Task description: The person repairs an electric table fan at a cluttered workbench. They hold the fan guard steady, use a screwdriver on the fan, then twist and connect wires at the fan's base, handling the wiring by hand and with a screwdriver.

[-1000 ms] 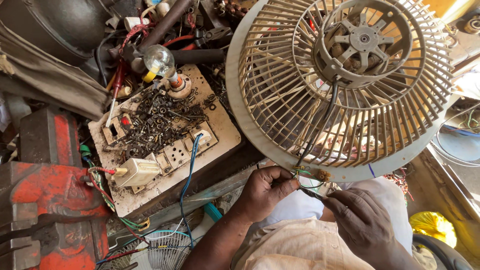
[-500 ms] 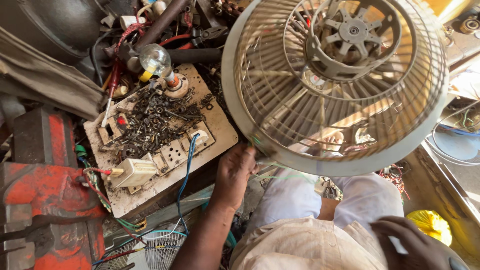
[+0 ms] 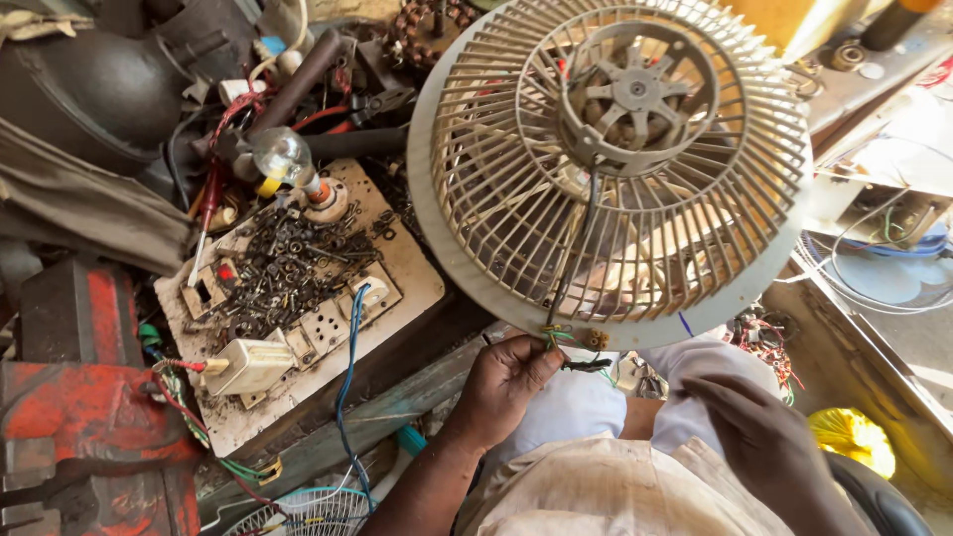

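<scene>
Since half a second ago the left hand (image 3: 506, 382) has slid rightward along the lower rim of the fan guard (image 3: 615, 169) to the spot where the wires come out, and the right hand (image 3: 764, 437) has come up from the lap toward the same place; the guard itself has tipped a little further to the right.

The left hand is closed narrowly, thumb and forefinger pinching the bundle of thin wires (image 3: 571, 342) at the bottom edge of the guard, which keeps the loose ends steady and within reach. The right hand is open and flat, holding nothing, near the wires but apart from them. The guard rests tilted against the person's knees, back side up, so the dark cable (image 3: 576, 248) running down from the motor hub (image 3: 635, 94) is exposed. To the left lies a wooden switchboard (image 3: 397, 288) strewn with a pile of screws (image 3: 288, 268), carrying a clear bulb (image 3: 281, 154) and a blue wire (image 3: 347, 367). A red vise (image 3: 79, 417) stands at the far left.
</scene>
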